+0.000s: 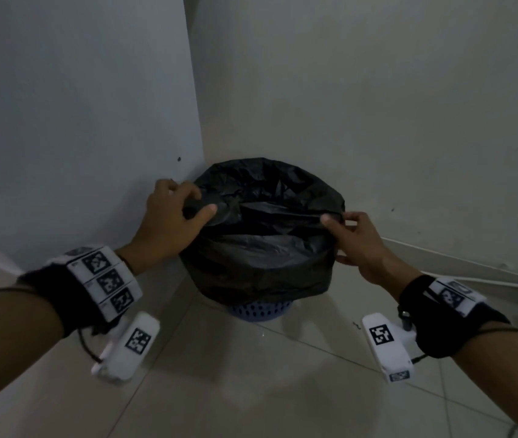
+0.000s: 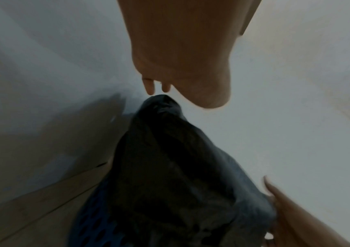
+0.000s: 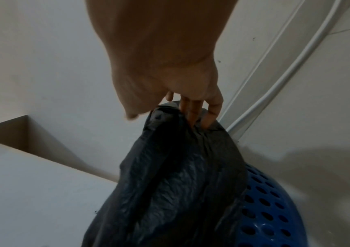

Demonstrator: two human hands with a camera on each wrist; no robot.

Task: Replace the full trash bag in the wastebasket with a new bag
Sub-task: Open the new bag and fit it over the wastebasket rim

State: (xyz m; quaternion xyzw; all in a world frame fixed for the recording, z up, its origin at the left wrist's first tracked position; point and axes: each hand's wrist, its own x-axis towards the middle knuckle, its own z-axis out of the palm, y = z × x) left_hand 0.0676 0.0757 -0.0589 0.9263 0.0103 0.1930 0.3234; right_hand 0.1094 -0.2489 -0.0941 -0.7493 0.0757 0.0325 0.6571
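A black trash bag (image 1: 261,263) lines a blue perforated wastebasket (image 1: 259,310) standing on the floor in a corner. Its top folds down over the basket's rim. My left hand (image 1: 185,207) pinches the bag's edge at the left side of the rim. My right hand (image 1: 338,221) pinches the edge at the right side. In the left wrist view the bag (image 2: 169,167) rises to a point under my fingertips (image 2: 149,86). The right wrist view has my fingers (image 3: 195,113) curled into the bunched bag (image 3: 180,183), beside the blue basket (image 3: 265,208).
Two pale walls meet just behind the basket (image 1: 201,121). A white cable (image 1: 460,276) runs along the foot of the right wall (image 3: 279,80). Beige floor tiles (image 1: 251,390) stretch out in front.
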